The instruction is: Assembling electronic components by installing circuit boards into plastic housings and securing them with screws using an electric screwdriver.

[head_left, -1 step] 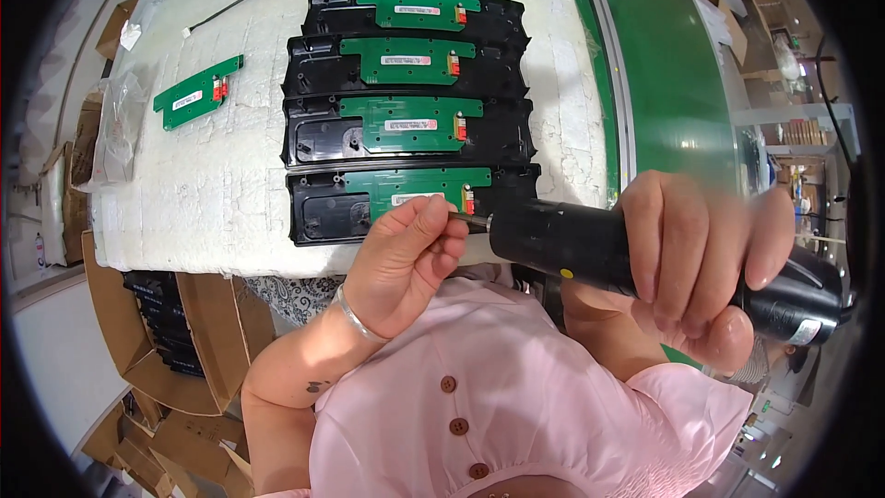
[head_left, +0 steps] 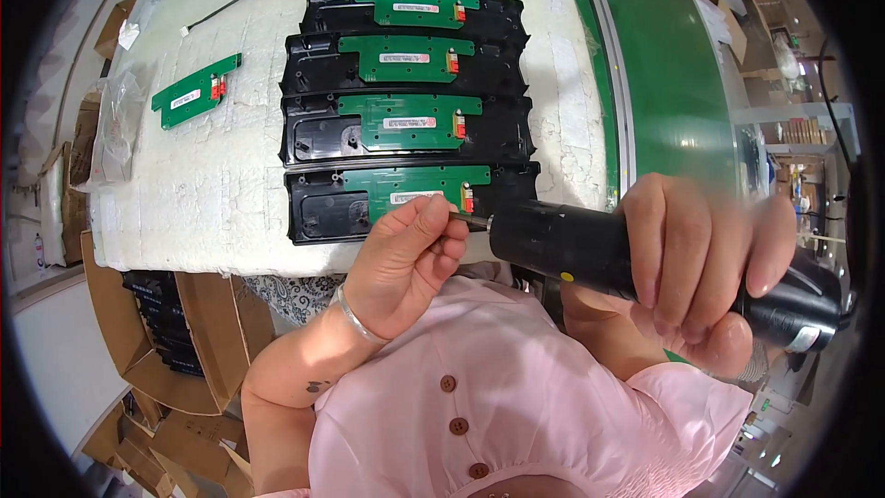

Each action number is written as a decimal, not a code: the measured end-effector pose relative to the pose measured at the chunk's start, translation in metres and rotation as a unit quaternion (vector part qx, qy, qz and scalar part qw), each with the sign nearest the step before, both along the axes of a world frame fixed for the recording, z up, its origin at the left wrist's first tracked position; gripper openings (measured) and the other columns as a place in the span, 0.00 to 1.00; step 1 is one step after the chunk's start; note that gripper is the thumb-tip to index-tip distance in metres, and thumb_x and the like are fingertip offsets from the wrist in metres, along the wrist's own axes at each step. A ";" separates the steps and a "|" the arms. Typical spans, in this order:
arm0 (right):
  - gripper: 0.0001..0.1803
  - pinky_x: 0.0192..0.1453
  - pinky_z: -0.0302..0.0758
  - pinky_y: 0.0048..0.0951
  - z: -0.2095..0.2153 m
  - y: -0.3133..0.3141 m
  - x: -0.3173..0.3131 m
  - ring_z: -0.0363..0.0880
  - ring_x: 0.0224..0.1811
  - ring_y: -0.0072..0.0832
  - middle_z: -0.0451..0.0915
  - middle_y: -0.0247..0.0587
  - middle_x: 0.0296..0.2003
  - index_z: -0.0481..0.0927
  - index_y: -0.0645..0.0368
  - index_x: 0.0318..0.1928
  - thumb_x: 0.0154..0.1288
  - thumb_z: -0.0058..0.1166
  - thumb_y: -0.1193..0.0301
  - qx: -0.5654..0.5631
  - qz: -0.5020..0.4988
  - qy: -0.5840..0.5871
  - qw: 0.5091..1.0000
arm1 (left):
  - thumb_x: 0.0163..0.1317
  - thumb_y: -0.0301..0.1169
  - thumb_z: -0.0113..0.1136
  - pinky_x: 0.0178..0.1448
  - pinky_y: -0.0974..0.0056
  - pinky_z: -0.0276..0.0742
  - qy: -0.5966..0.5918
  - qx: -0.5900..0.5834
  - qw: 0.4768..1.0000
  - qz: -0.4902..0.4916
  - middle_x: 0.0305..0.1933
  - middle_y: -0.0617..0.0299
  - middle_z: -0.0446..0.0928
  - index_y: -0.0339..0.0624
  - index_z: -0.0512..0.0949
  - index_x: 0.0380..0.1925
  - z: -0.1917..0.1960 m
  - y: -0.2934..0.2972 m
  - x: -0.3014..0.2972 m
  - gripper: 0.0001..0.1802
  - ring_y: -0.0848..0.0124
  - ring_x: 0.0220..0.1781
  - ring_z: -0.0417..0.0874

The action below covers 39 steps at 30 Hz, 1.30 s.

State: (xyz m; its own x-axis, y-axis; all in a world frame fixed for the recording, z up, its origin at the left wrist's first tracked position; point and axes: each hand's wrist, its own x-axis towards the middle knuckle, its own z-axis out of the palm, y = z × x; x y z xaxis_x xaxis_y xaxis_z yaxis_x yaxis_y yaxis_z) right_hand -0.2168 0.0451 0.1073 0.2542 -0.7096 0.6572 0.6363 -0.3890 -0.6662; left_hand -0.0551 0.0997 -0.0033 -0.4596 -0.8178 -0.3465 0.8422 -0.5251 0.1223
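Screwdriver, fat black cylinder, sits gripped in your right hand, slim metal bit reaching your left hand, fingertips pinched, can't tell on what.

Free room separates loose board and black panels; screwdriver blocks near right.
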 end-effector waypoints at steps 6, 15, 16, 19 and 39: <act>0.14 0.21 0.65 0.09 -0.012 -0.006 0.005 0.69 0.14 0.10 0.71 0.21 0.14 0.66 0.54 0.36 0.50 0.57 0.77 -0.042 0.041 0.058 0.997 | 0.65 0.40 0.46 0.50 0.70 0.72 -0.019 -0.037 0.998 -0.045 0.45 0.57 0.73 0.38 0.70 0.48 0.017 0.006 -0.011 0.18 0.72 0.43 0.76; 0.13 0.22 0.60 0.23 -0.039 -0.022 0.024 0.57 0.13 0.18 0.61 0.30 0.15 0.61 0.59 0.37 0.47 0.44 0.74 0.109 -0.039 0.129 0.985 | 0.66 0.30 0.40 0.52 0.66 0.75 -0.092 -0.033 0.990 -0.105 0.44 0.44 0.73 0.32 0.67 0.44 -0.002 0.018 0.000 0.13 0.58 0.49 0.76; 0.13 0.22 0.60 0.23 -0.039 -0.022 0.026 0.57 0.13 0.18 0.61 0.30 0.15 0.61 0.59 0.37 0.47 0.44 0.74 0.109 -0.038 0.130 0.985 | 0.66 0.30 0.42 0.49 0.68 0.76 -0.094 -0.033 0.989 -0.108 0.42 0.46 0.74 0.33 0.68 0.42 -0.002 0.018 0.001 0.11 0.61 0.46 0.78; 0.13 0.22 0.60 0.24 -0.040 -0.022 0.028 0.57 0.13 0.19 0.62 0.31 0.15 0.61 0.59 0.36 0.47 0.44 0.74 0.109 -0.068 0.171 0.977 | 0.64 0.30 0.47 0.45 0.70 0.76 -0.106 -0.051 0.987 -0.111 0.38 0.51 0.76 0.35 0.70 0.39 -0.007 0.018 0.004 0.10 0.66 0.41 0.79; 0.16 0.18 0.64 0.12 0.004 -0.012 0.008 0.67 0.13 0.12 0.70 0.24 0.14 0.63 0.54 0.35 0.48 0.55 0.77 0.019 0.066 0.084 0.994 | 0.60 0.27 0.54 0.41 0.73 0.77 -0.083 0.027 0.996 0.002 0.37 0.57 0.77 0.36 0.75 0.41 -0.005 0.014 0.004 0.10 0.74 0.36 0.79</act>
